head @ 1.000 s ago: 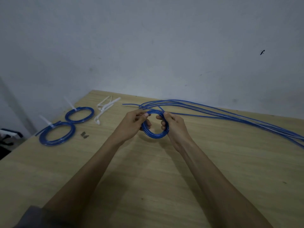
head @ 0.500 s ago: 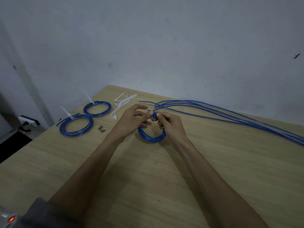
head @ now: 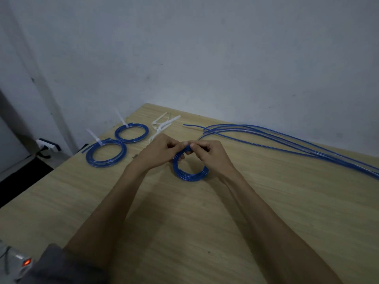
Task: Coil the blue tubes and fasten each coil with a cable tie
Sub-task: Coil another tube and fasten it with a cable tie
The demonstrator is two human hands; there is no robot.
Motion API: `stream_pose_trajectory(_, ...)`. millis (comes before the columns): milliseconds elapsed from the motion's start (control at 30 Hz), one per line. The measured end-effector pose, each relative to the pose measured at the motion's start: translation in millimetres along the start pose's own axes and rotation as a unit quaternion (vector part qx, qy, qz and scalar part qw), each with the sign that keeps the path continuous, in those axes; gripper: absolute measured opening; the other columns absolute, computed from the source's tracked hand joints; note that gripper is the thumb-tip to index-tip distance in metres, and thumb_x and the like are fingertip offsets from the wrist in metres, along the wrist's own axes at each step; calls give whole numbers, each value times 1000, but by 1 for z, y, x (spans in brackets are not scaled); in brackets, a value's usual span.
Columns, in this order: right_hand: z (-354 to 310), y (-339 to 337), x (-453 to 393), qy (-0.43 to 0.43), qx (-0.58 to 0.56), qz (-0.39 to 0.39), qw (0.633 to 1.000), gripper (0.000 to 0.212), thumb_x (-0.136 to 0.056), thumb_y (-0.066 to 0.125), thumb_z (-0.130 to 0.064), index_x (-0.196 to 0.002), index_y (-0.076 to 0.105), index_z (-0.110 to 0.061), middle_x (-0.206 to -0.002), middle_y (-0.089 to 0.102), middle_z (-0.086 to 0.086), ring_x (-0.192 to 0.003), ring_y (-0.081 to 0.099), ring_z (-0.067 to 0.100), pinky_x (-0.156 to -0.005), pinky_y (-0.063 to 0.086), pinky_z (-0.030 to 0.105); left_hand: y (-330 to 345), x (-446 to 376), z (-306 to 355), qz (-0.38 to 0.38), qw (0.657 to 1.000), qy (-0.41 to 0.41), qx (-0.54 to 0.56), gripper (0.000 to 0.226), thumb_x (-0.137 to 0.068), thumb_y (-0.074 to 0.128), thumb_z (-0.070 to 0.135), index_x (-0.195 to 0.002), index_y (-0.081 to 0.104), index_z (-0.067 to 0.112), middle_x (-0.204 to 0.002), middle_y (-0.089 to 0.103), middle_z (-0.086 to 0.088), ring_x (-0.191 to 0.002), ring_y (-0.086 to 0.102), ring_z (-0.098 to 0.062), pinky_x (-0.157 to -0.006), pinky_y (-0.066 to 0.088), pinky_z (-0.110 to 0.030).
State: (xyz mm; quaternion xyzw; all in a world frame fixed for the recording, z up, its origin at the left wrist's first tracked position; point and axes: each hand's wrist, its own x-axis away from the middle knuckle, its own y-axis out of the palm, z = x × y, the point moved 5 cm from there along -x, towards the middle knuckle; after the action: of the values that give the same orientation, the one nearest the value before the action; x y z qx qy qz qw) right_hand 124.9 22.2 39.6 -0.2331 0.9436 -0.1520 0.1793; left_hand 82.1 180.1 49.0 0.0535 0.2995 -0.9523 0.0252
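A small coil of blue tube [head: 189,175] stands near the middle of the wooden table [head: 266,201]. My left hand [head: 158,152] and my right hand [head: 211,154] both pinch its upper edge, fingertips meeting above it. No tie shows on this coil. Two finished blue coils lie at the far left, one nearer [head: 106,153] and one farther [head: 131,132], each with a white cable tie sticking up. Loose white cable ties [head: 163,125] lie just beyond my left hand. Several straight blue tubes [head: 287,142] stretch from the middle back to the right edge.
A grey wall runs along the table's back edge. Off the left edge, low down, a white power strip [head: 46,144] sits on the floor. A small dark bit [head: 135,156] lies on the table beside my left hand.
Both hands slid from the sides of the coil up to its top, where the fingertips now meet. The coil hangs lower beneath them. The camera swung left and down.
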Motion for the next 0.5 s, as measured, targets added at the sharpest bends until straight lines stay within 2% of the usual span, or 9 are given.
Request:
stream_pose_trajectory(100, -5, 4, -10, -11, 20, -23, 999, 25, -101, 56, -12, -117, 73, -4, -92, 76, 2, -77, 64, -9, -76, 43, 9, -7, -1, -2, -40, 999, 1, -3, 35, -103, 51, 32, -90, 77, 12, -77, 76, 5, -78, 72, -9, -73, 59, -24)
stream_pose_trajectory(167, -10, 10, -19, -24, 26, -37, 999, 23, -101, 56, -11, -110, 76, -3, -91, 76, 3, -85, 68, -1, -80, 47, 15, -10, -3, -4, -48, 998, 12, -31, 36, -106, 45, 31, -88, 72, 17, -75, 73, 8, -77, 69, -6, -72, 55, -20)
stream_pose_trajectory(267, -19, 23, -35, -35, 22, -50, 998, 21, -100, 54, -9, -96, 74, -1, -82, 72, 5, -82, 66, 5, -82, 48, 22, -12, -7, -11, -44, 998, 5, -39, 33, -109, 36, 29, -92, 62, 18, -77, 70, 2, -67, 63, -4, -68, 48, -19)
stream_pose_trajectory(400, -19, 43, -59, 5, 4, -29, 1000, 12, -97, 59, -16, -100, 67, -7, -90, 75, 4, -86, 68, 7, -81, 50, 23, -29, -9, -22, -5, 999, -14, -48, 36, -109, 31, 31, -82, 51, 19, -73, 61, -2, -65, 58, -10, -64, 46, -20)
stream_pose_trajectory(500, -16, 61, -74, 5, 3, -43, 999, 15, -98, 60, -20, -100, 67, -8, -98, 73, 4, -88, 67, 14, -82, 54, 30, -44, -8, -36, 27, 997, -34, -70, 39, -108, 32, 36, -77, 47, 19, -69, 54, 0, -59, 49, -12, -60, 41, -26)
